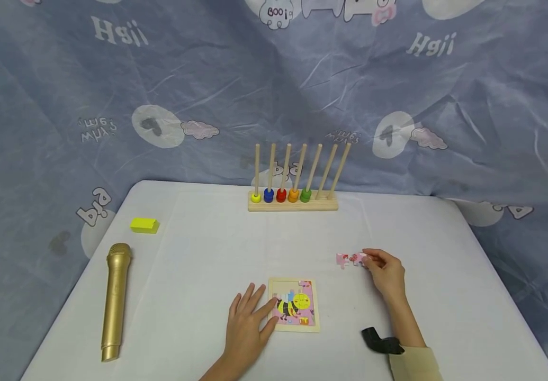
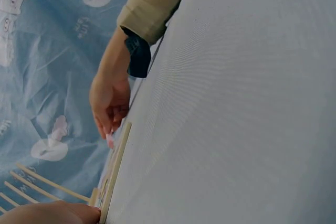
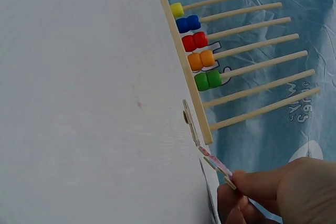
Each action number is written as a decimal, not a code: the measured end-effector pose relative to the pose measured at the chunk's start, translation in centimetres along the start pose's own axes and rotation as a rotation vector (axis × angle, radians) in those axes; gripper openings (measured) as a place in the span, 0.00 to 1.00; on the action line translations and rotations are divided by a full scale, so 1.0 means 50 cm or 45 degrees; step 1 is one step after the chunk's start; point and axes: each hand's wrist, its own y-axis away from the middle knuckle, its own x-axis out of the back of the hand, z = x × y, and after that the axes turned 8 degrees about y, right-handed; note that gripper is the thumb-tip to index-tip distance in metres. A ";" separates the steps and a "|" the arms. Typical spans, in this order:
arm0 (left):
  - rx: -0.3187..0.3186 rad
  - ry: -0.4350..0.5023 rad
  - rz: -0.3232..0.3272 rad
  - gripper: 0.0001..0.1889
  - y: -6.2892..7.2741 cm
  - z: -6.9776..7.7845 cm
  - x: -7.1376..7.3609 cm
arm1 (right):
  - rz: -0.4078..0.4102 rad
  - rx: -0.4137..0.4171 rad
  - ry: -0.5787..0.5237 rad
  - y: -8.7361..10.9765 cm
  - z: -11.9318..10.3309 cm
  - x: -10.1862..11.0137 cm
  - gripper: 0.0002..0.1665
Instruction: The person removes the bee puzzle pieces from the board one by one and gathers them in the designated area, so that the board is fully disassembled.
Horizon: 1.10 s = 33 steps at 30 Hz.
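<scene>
A square wooden puzzle tray (image 1: 318, 317) with a bee picture (image 1: 295, 306) on pink lies near the front middle of the table. Its upper left part shows bare wood. My left hand (image 1: 247, 323) lies flat with spread fingers, its index finger and thumb over the tray's left edge. To the right, my right hand (image 1: 387, 272) pinches a pink puzzle piece (image 3: 218, 165) between thumb and fingers, tilted in the right wrist view. Close by is another pink puzzle piece (image 1: 342, 259), seen edge-on in the right wrist view.
A wooden peg rack (image 1: 293, 207) with colored beads on several of its upright rods stands at the back. On the left lie a gold microphone (image 1: 116, 301) and a yellow block (image 1: 144, 225). A black strap (image 1: 382, 343) is at the right wrist. Patterned cloth (image 1: 235, 95) hangs behind the table.
</scene>
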 end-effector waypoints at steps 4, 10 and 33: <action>0.001 0.003 -0.004 0.19 0.000 0.001 0.001 | 0.026 0.039 0.054 0.000 0.006 -0.005 0.09; -0.001 0.008 -0.007 0.18 -0.002 0.001 0.001 | 0.126 0.151 0.125 -0.001 0.013 -0.013 0.09; 0.006 0.024 -0.005 0.18 -0.004 0.001 -0.001 | 0.181 0.310 0.178 -0.001 0.019 -0.027 0.09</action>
